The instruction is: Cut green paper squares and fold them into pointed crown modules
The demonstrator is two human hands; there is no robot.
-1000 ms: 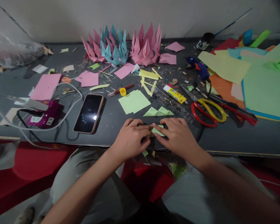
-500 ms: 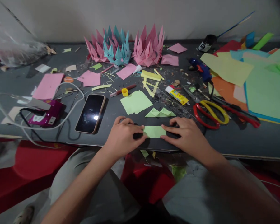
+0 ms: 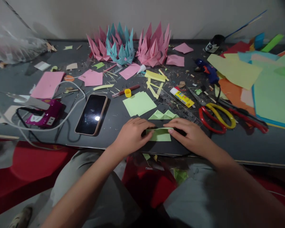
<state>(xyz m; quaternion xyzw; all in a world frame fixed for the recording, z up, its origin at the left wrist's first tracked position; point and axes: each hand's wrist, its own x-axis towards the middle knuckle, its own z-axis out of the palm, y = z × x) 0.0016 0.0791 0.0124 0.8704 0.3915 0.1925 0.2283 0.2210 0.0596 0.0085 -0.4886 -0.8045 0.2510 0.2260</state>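
A small light-green paper (image 3: 160, 136) lies near the table's front edge, its far edge lifted and bending over. My left hand (image 3: 134, 133) pinches its left end between thumb and fingers. At the right end my right hand (image 3: 187, 131) grips the far edge, thumb in front and fingers behind. Just beyond the hands are light-green folded paper pieces (image 3: 163, 115) with raised points. Behind them, to the left, rests a stack of light-green paper squares (image 3: 139, 104).
A phone (image 3: 92, 114) and a purple plug adapter (image 3: 46, 114) with cables lie left. Right are a glue tube (image 3: 182, 97), scissors (image 3: 212, 117), a glue gun (image 3: 206, 71) and coloured sheets (image 3: 273, 85). Pink (image 3: 154, 47) and blue (image 3: 120, 50) folded-paper flowers stand at the back.
The green paper lay flat between both hands before. Now its far edge is raised, with the fingers of both hands shifted toward that edge.
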